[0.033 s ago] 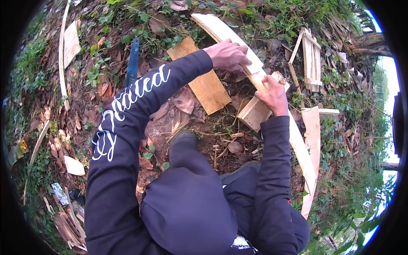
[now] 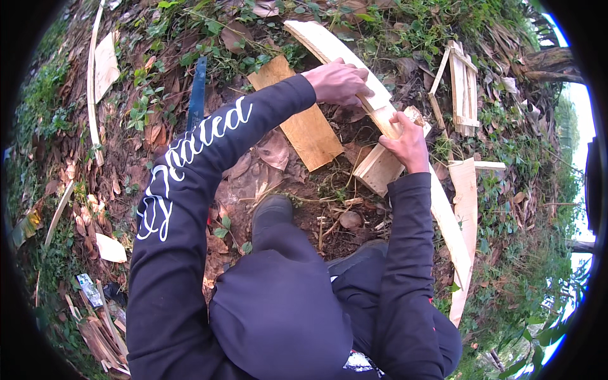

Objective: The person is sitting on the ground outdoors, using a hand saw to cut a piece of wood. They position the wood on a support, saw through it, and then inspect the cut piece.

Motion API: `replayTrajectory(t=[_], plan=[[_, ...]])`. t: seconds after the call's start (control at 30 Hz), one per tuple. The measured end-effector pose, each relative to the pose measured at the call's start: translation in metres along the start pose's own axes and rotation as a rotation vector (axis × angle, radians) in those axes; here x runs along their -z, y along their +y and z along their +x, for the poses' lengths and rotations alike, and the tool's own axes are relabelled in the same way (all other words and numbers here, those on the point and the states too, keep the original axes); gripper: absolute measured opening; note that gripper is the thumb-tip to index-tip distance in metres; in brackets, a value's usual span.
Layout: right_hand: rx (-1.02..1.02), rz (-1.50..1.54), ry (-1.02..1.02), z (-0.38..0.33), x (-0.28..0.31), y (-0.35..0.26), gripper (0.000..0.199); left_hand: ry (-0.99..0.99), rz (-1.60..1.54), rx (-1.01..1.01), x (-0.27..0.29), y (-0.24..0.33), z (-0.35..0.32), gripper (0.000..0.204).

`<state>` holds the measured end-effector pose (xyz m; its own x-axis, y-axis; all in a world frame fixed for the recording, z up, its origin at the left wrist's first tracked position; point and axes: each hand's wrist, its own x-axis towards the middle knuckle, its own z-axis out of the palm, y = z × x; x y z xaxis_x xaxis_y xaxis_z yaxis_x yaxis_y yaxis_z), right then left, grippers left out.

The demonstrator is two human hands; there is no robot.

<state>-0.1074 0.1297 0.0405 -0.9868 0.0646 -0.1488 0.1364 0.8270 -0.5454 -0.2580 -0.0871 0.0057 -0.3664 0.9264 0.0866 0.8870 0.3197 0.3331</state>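
The pale plank [image 2: 384,118] lay slantwise in front of the person, its far end up among the green plants and its near end beside the right forearm. It was bare, light wood, long and flat, and it looked bowed in the fisheye view. Between the hands its bright surface broke at a squared step; whether this was a notch in one board or the end of a second piece could not be told. Under the plank, near the right hand, sat a chunky wooden block [image 2: 379,169] with a flat sawn face.

The left hand [image 2: 342,82] lay over the plank's left edge with its fingers bent close, holding the wood; the underside of that grip was hidden. The right hand [image 2: 408,144] held the plank just below the step, thumb and forefinger a narrow span apart on the wood, the other fingers folded in.

Left of the plank, a rectangular orange-brown board [image 2: 310,136] with a smooth face lay on the soil, partly behind the left sleeve. Farther left was a flat blue blade [image 2: 197,88], its lower end hidden by the sleeve. To the right lay a wavy-edged board [image 2: 465,196] and a narrow frame of slats [image 2: 465,88], amid dry, curled leaves.
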Motion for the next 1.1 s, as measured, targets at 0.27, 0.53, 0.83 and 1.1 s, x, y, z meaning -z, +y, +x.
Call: replayTrajectory(t=[0.27,0.53,0.83,1.1], plan=[[0.029,-0.013,0.032,0.002,0.004,0.009,0.045,0.005,-0.089,0.034,0.010,0.002,0.008,0.035],[0.039,0.012,0.010,0.007,0.003,0.023,0.047,0.056,-0.120,0.006,0.003,0.001,0.012,0.034],[0.063,0.019,-0.005,0.011,0.002,0.031,0.051,0.084,-0.120,0.011,0.002,0.001,0.032,0.031],[-0.044,0.070,-0.069,0.012,0.004,0.030,0.053,0.672,-0.377,0.540,0.033,-0.010,-0.085,0.026]])
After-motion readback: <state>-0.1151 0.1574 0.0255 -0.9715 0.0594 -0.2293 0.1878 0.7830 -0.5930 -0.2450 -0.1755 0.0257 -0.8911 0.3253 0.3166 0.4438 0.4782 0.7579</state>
